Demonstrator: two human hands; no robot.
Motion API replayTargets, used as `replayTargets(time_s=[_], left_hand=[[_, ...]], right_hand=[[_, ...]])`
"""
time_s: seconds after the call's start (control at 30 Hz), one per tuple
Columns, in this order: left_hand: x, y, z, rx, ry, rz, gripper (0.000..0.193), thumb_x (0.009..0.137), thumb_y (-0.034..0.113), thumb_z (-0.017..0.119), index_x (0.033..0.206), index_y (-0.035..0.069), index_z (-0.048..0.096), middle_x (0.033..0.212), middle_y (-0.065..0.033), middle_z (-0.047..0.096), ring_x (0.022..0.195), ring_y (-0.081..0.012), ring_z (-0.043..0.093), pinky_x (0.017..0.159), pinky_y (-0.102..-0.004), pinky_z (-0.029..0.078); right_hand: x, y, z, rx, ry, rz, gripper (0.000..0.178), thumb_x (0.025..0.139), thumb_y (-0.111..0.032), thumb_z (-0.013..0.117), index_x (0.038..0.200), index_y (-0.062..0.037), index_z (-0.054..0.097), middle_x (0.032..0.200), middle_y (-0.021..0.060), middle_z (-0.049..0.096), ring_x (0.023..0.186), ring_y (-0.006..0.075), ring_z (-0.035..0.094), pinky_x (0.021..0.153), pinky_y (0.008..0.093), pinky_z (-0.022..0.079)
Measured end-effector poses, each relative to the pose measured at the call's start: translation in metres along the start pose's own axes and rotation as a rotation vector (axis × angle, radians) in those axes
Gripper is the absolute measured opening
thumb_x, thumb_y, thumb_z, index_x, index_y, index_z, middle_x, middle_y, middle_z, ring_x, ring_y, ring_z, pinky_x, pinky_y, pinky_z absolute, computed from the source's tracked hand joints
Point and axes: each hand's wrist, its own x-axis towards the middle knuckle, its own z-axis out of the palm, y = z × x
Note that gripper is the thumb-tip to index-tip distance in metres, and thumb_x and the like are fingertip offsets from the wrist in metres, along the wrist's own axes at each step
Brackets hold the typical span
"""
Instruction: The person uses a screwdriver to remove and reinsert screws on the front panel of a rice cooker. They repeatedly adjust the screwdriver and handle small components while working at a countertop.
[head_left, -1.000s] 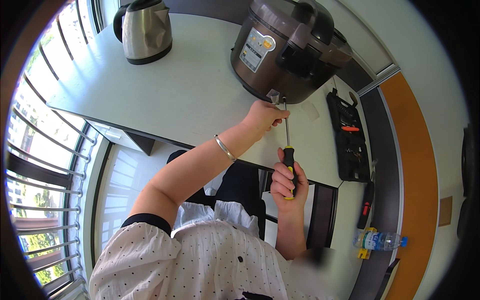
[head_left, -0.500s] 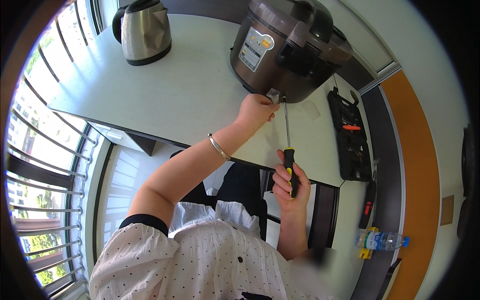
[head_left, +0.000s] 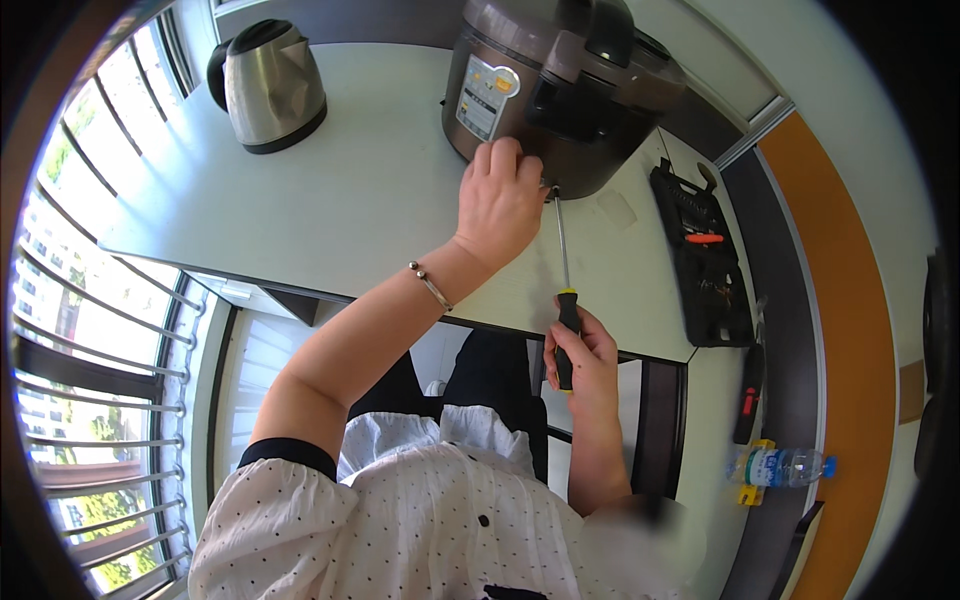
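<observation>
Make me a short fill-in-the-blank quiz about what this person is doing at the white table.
1. The right hand holds the black and yellow handle of a long ____.
2. The left hand rests against the lower edge of the brown ____ cooker.
3. At the table's far left corner stands a steel ____.
4. The open black tool case lies to the person's ____.

Missing words: screwdriver; rice; kettle; right

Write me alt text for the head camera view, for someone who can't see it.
A right hand drives a long screwdriver into the base of a brown rice cooker while the left hand steadies it. A steel kettle stands nearby.
</observation>
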Motion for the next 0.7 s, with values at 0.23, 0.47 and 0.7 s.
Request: replayTargets(time_s=[0.23,0.47,0.7], left_hand=[[0.01,-0.006,0.005,0.048,0.137,0.16,0.073,0.059,0.018,0.078,0.123,0.01,0.044,0.138,-0.0233,0.024,0.128,-0.0426,0.023,0.102,-0.0505,0.024],[0.012,-0.009,0.009,0.001,0.086,0.14,0.078,0.06,0.018,0.077,0.128,0.012,0.038,0.141,-0.0258,0.018,0.13,-0.0433,0.019,0.104,-0.0515,0.02],[0.012,-0.01,0.011,-0.037,0.099,0.136,0.077,0.059,0.015,0.077,0.127,0.015,0.04,0.141,-0.026,0.018,0.128,-0.0434,0.023,0.101,-0.0506,0.026]], right_hand=[[0.005,0.017,-0.009,-0.782,0.207,-0.431,0.04,0.08,-0.012,0.06,0.115,0.0035,0.049,0.074,0.0114,0.057,0.064,0.0237,0.059,0.056,0.0325,0.047],[-0.004,0.004,0.004,-1.106,0.341,-0.577,0.042,0.077,-0.012,0.063,0.114,0.0039,0.051,0.081,0.0187,0.06,0.071,0.034,0.059,0.063,0.0351,0.048],[-0.002,0.004,-0.004,-0.362,0.099,-0.11,0.036,0.081,-0.008,0.058,0.114,0.0048,0.049,0.07,0.0081,0.055,0.05,0.0149,0.054,0.044,0.0264,0.042]])
